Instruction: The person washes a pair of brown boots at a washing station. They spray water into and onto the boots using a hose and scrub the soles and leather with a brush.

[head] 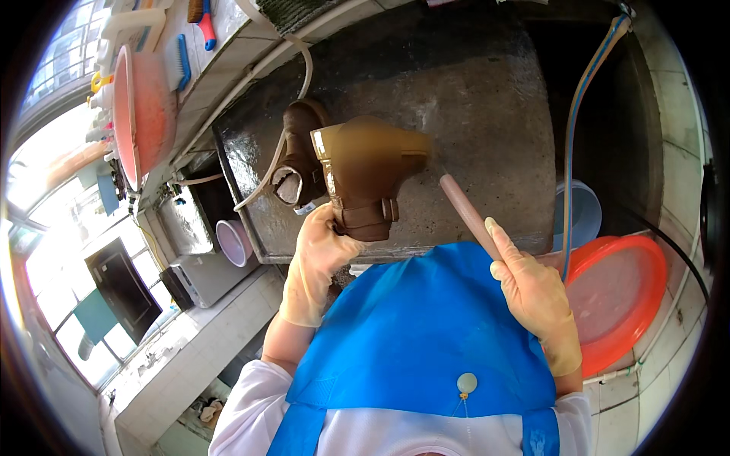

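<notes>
A brown leather ankle boot [365, 176] with a buckled strap hangs over the dark work slab, its shaft end gripped by my left hand [322, 236]. Part of the boot is blurred. My right hand [527, 285] is closed around a pinkish hose [465, 208], whose open end points at the boot without touching it. Both hands wear pale yellow rubber gloves. The matching boot [301, 148] lies on the slab at the left, beside a thin pale hose [268, 185]; pale stuffing shows in its opening.
The wet slab [490, 125] has a raised rim. At right are a red basin [656, 285], a pale bucket [593, 208] and a hanging clear hose [573, 125]. A pink basin [157, 108] and brushes, one blue-backed [182, 62], stand on the left ledge.
</notes>
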Demonstrator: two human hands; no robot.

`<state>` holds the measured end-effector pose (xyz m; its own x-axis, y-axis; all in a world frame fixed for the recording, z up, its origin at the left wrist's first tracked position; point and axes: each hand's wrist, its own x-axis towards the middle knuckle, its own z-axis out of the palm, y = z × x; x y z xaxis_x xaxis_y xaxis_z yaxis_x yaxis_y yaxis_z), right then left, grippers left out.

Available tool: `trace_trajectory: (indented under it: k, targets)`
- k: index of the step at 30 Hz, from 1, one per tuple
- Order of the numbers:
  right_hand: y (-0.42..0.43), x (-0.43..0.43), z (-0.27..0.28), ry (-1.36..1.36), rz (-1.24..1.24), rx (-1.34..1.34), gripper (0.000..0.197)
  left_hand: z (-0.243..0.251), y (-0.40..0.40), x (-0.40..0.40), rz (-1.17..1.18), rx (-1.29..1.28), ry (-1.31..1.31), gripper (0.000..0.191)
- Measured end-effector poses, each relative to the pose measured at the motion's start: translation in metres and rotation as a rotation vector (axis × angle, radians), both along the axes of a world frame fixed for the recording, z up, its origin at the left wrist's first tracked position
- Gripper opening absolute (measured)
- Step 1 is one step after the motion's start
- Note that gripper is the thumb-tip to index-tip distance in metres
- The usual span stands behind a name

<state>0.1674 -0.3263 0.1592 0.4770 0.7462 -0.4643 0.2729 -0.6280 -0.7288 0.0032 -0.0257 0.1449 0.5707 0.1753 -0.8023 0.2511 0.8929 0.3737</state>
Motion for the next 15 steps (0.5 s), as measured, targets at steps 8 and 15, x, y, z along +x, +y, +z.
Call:
trace_trajectory:
  k: [8, 15]
  targets:
    - [0.020, 0.004, 0.020, 0.247, 0.173, 0.077, 0.059, 0.019, -0.003, -0.001, -0.808, 0.893, 0.180, 0.035]
    - [-0.004, 0.006, -0.005, 0.174, 0.112, 0.014, 0.057, 0.020, -0.008, -0.018, -0.496, 1.264, 0.337, 0.023]
